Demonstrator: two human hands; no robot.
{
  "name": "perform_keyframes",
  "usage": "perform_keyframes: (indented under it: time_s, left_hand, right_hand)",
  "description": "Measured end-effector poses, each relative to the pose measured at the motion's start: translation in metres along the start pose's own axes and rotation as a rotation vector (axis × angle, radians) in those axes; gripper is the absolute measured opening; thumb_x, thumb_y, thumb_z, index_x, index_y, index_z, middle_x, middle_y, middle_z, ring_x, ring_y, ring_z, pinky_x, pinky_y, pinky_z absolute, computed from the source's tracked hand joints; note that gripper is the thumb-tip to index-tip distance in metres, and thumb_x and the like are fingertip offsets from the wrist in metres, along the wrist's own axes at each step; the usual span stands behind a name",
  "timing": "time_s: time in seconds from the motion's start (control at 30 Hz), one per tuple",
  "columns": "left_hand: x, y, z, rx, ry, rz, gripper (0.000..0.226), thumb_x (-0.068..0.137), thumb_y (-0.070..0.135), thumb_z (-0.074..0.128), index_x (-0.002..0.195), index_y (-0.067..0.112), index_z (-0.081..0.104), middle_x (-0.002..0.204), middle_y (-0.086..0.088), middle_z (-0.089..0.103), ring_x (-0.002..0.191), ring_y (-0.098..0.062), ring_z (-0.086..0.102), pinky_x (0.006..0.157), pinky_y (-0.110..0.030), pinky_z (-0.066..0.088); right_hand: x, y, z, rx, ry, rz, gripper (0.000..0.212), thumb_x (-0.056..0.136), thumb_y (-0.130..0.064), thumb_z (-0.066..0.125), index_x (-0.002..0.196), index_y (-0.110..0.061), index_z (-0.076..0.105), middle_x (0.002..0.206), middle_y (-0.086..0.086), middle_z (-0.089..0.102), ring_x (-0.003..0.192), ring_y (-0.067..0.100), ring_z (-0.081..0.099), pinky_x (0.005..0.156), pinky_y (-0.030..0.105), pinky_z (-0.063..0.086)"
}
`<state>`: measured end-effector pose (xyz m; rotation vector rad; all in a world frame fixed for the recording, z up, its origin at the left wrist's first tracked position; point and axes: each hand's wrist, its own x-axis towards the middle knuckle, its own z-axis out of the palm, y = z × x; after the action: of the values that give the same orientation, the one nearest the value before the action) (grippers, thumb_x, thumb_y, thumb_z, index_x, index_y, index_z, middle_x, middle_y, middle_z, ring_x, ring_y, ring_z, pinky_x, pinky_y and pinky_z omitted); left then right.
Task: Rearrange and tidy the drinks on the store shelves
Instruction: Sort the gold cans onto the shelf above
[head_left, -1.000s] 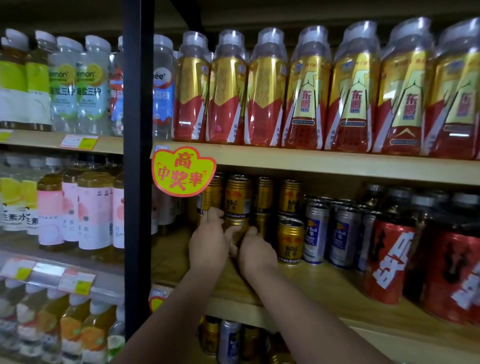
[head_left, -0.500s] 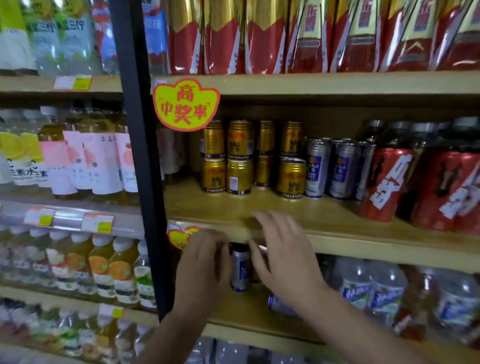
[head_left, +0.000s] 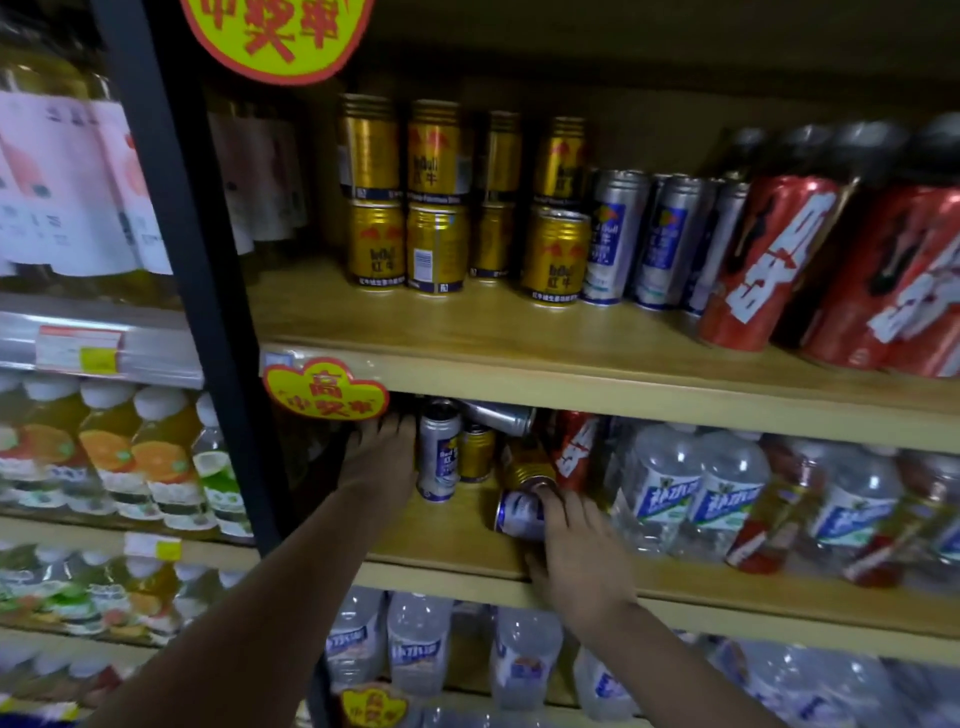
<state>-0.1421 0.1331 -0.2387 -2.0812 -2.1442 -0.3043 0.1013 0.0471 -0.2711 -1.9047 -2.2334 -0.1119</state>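
On the lower wooden shelf (head_left: 457, 540) lies a jumble of cans. A silver-blue can (head_left: 439, 457) stands upright, with a small gold can (head_left: 475, 452) behind it and another silver can (head_left: 498, 415) lying across the top. My left hand (head_left: 382, 460) reaches in just left of the upright can, fingers stretched and holding nothing. My right hand (head_left: 579, 558) wraps a silver-blue can lying on its side (head_left: 517, 514), fingertips near a tipped gold can (head_left: 527, 467). A red can (head_left: 574, 447) leans behind them.
The shelf above (head_left: 519, 332) carries stacked gold cans (head_left: 434, 244), silver cans (head_left: 615, 239) and red cans (head_left: 769, 265). Water bottles (head_left: 675, 493) crowd the right of my right hand. A black post (head_left: 182, 260) and a yellow tag (head_left: 324, 389) stand left; juice bottles (head_left: 156, 457) lie beyond.
My view and both hands dropped from the gold cans on the upper shelf to the shelf below. The hands have gone in among the tumbled cans, the right closing on the lying silver can.
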Motion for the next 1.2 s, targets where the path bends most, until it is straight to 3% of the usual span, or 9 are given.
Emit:
perform_keyframes:
  time_s: [0.2, 0.37, 0.47, 0.6, 0.77, 0.93, 1.07, 1.13, 1.2]
  left_hand:
    - [-0.001, -0.004, -0.001, -0.212, 0.014, -0.071, 0.061, 0.088, 0.029, 0.07, 0.139, 0.018, 0.039, 0.143, -0.008, 0.045, 0.132, -0.031, 0.04, 0.099, -0.042, 0.044]
    - [-0.023, -0.016, -0.005, -0.392, 0.025, -0.126, 0.066, 0.083, 0.029, 0.077, 0.135, 0.018, 0.039, 0.141, -0.007, 0.041, 0.125, -0.031, 0.047, 0.093, -0.044, 0.05]
    - [-0.038, -0.028, -0.006, -0.421, 0.016, -0.131, 0.077, 0.081, 0.034, 0.077, 0.143, 0.02, 0.032, 0.145, -0.005, 0.036, 0.125, -0.032, 0.048, 0.093, -0.046, 0.051]
    - [-0.056, -0.043, -0.01, -0.289, -0.007, -0.146, 0.084, 0.085, 0.039, 0.071, 0.151, 0.016, 0.025, 0.15, -0.012, 0.023, 0.132, -0.037, 0.042, 0.101, -0.046, 0.046]
    - [-0.07, -0.044, -0.013, -0.27, -0.037, -0.152, 0.087, 0.091, 0.03, 0.063, 0.156, 0.006, 0.011, 0.155, -0.023, 0.02, 0.133, -0.042, 0.044, 0.101, -0.042, 0.047]
    - [-0.071, -0.041, -0.012, -0.324, -0.076, -0.204, 0.093, 0.093, 0.029, 0.061, 0.158, 0.007, -0.001, 0.163, -0.022, 0.007, 0.136, -0.042, 0.045, 0.098, -0.04, 0.047]
    - [-0.07, -0.044, -0.012, -0.353, -0.093, -0.21, 0.093, 0.089, 0.027, 0.067, 0.157, 0.012, 0.005, 0.163, -0.02, 0.009, 0.128, -0.043, 0.053, 0.093, -0.042, 0.049]
    - [-0.07, -0.045, -0.012, -0.366, -0.087, -0.204, 0.093, 0.088, 0.027, 0.069, 0.157, 0.015, 0.007, 0.163, -0.018, 0.011, 0.128, -0.042, 0.053, 0.094, -0.043, 0.05]
    - [-0.072, -0.044, -0.012, -0.386, -0.058, -0.188, 0.093, 0.086, 0.029, 0.072, 0.156, 0.016, 0.012, 0.161, -0.016, 0.017, 0.124, -0.04, 0.056, 0.091, -0.042, 0.052]
  right_hand:
    - [0.015, 0.001, -0.005, -0.138, -0.004, -0.096, 0.067, 0.097, -0.026, 0.05, 0.158, -0.017, 0.022, 0.145, 0.007, 0.041, 0.13, 0.028, 0.038, 0.11, 0.041, 0.032]
    - [0.021, 0.005, -0.011, -0.162, -0.02, -0.248, 0.061, 0.096, -0.037, 0.05, 0.153, -0.021, 0.034, 0.142, 0.004, 0.044, 0.129, 0.027, 0.041, 0.105, 0.042, 0.035]
    - [0.02, -0.005, -0.011, -0.018, 0.076, -0.298, 0.063, 0.095, -0.051, 0.05, 0.15, -0.024, 0.038, 0.136, -0.001, 0.049, 0.124, 0.021, 0.047, 0.099, 0.035, 0.043]
    - [0.029, -0.043, -0.01, 0.503, 0.147, -0.237, 0.062, 0.09, -0.063, 0.058, 0.142, -0.033, 0.042, 0.129, -0.013, 0.055, 0.114, 0.008, 0.054, 0.086, 0.025, 0.048]
    - [0.049, -0.094, 0.003, 0.86, 0.107, -0.13, 0.061, 0.087, -0.044, 0.074, 0.14, -0.027, 0.049, 0.13, -0.009, 0.063, 0.115, 0.01, 0.06, 0.082, 0.003, 0.038]
    - [0.064, -0.129, 0.017, 0.857, 0.13, -0.06, 0.063, 0.088, -0.03, 0.076, 0.143, -0.022, 0.046, 0.135, 0.002, 0.043, 0.123, 0.017, 0.049, 0.098, 0.024, 0.041]
    - [0.065, -0.134, 0.02, 0.993, 0.14, 0.025, 0.057, 0.083, -0.022, 0.083, 0.126, -0.022, 0.046, 0.119, -0.001, 0.056, 0.113, 0.017, 0.058, 0.093, 0.033, 0.052]
    - [0.06, -0.122, 0.018, 1.006, 0.169, 0.022, 0.054, 0.084, -0.025, 0.082, 0.122, -0.028, 0.044, 0.107, -0.007, 0.056, 0.102, 0.012, 0.059, 0.082, 0.024, 0.05]
    - [0.051, -0.096, 0.019, 0.905, 0.325, 0.042, 0.046, 0.088, -0.032, 0.075, 0.124, -0.029, 0.047, 0.104, -0.012, 0.053, 0.098, 0.005, 0.054, 0.079, 0.014, 0.043]
